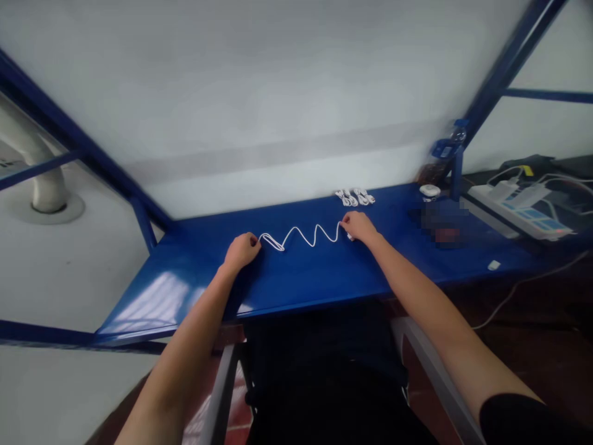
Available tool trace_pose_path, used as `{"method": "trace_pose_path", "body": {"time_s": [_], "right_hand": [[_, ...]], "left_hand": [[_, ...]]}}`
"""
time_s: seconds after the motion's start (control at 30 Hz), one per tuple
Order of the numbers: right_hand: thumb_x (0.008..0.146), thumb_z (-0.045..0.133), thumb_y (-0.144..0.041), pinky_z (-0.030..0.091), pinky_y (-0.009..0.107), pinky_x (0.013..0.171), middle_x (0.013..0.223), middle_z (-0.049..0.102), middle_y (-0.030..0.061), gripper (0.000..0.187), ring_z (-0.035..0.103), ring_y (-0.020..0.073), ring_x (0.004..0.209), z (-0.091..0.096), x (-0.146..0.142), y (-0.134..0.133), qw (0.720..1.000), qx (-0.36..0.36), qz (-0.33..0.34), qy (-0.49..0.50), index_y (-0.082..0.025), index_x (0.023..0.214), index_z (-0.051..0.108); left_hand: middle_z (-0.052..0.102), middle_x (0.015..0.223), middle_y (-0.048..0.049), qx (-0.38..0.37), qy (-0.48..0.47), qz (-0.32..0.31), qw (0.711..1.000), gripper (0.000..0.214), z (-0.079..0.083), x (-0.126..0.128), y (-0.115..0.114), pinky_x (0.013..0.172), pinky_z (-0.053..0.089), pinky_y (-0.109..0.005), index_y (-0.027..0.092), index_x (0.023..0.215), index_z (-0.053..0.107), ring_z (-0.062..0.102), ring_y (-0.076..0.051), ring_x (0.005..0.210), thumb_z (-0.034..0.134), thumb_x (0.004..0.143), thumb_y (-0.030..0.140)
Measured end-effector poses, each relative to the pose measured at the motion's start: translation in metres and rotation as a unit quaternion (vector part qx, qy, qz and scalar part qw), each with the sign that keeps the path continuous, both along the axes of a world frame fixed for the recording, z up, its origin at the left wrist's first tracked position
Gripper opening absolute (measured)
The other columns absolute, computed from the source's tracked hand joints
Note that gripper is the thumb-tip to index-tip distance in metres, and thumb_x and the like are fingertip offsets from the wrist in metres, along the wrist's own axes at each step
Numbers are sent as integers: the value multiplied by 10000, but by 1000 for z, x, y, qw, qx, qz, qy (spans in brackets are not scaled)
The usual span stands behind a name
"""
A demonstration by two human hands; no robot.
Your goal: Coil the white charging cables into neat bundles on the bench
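A thin white cable (303, 236) lies in wavy kinks across the glossy blue metal worktop (324, 278), the left hand (241, 250) pinching one end and the right hand (359, 225) the other; judging by this, it is being stretched out, which calls for pulling evenly apart.

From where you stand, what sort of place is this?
Probably a small workshop or assembly station: a blue metal bench against a plain wall, a white cable stretched between both hands, bundled cables at the back, and a power strip alongside.
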State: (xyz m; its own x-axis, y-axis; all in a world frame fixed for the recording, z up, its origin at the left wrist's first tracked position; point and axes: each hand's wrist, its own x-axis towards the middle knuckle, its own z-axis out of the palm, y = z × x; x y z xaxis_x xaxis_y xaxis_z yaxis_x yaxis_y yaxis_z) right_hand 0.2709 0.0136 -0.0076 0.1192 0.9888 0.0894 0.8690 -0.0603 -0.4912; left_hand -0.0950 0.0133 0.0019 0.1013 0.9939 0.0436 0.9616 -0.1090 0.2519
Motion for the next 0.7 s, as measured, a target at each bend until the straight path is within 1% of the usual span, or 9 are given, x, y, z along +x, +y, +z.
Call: {"method": "trace_pose_path", "body": {"time_s": [0.07,0.17,0.23,0.33,0.47,0.53,0.6,0.7], "right_hand": [[842,661,-293,439,276,592,517,644,38,124,588,157,482,1,1,-1,1000,-20,-11,10,-190,800,716],[855,639,-287,444,291,604,509,637,49,138,596,169,491,3,2,-2,999,-41,-31,1,-176,836,720],[853,638,-278,456,304,639,548,654,71,145,629,193,553,5,3,-3,998,-46,-44,-12,-166,868,728],[853,636,-281,476,323,701,661,697,114,169,678,239,703,7,4,-4,996,-48,-68,-28,-160,908,740],[866,611,-280,490,342,782,847,731,146,195,689,278,899,11,4,-5,993,-69,-85,-45,-165,946,746],[867,608,-276,491,342,813,930,730,159,206,683,280,951,14,4,-6,991,-81,-93,-46,-160,970,745],[869,609,-277,491,342,835,982,722,175,221,678,281,980,16,4,-7,990,-87,-101,-45,-150,995,740],[872,610,-277,493,347,854,1011,716,186,234,673,287,1005,19,5,-8,988,-93,-111,-44,-144,1017,737]], "left_hand": [[704,889,-76,-7,15,41,999,166,1,-12,3,712,463,-299,205,882,646,648,-242,850,533,819,309],[712,937,-108,-12,31,86,996,185,3,-30,8,728,473,-318,194,909,648,658,-274,891,547,799,303],[710,993,-130,-10,36,115,993,222,5,-44,10,748,482,-334,183,958,648,659,-292,925,559,793,302],[702,1053,-151,-21,34,162,986,282,10,-67,12,769,497,-362,175,1028,648,657,-320,972,582,785,302],[690,1097,-180,-43,33,236,970,336,22,-101,12,784,510,-384,152,1059,659,651,-345,1005,616,759,297],[693,1069,-186,-57,32,266,962,352,28,-120,10,773,512,-378,127,1056,664,651,-345,999,622,739,273],[701,1000,-168,-67,48,296,952,331,33,-140,7,748,510,-353,114,1019,672,656,-327,969,622,720,247],[697,861,-113,-81,68,325,940,237,36,-167,3,637,486,-290,141,912,690,663,-283,850,616,704,228]]}}
